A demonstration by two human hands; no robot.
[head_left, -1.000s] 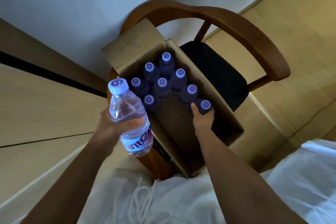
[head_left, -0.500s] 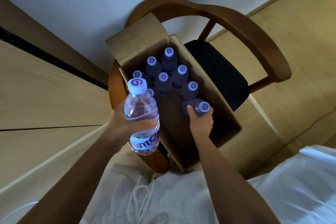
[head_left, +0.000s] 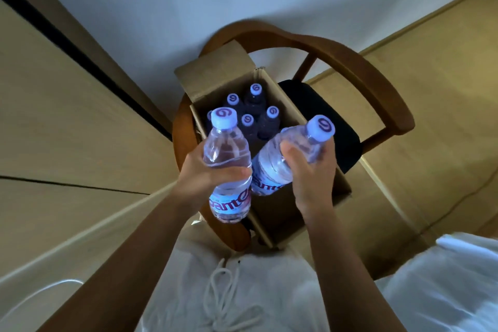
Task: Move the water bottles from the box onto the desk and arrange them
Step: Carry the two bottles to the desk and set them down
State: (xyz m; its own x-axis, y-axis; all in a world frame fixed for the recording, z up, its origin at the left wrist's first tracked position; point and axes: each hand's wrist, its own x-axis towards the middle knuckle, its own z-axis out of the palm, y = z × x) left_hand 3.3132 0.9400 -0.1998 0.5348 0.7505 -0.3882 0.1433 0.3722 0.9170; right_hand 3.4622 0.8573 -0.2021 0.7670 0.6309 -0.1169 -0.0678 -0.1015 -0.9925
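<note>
Right hand (head_left: pixel 312 170) has now pulled bottle 2 (head_left: pixel 285 159) out of the box (head_left: pixel 310 197), tilted cap-right beside the upright one clamped in the left hand (head_left: pixel 204 178), desk surface off left.

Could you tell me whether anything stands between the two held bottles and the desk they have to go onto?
That cannot be settled here. The left hand grips one bottle and the right hand grips a second bottle, both lifted above the box, with nothing around them. No desk is clearly in view, so that path stays unseen.
</note>
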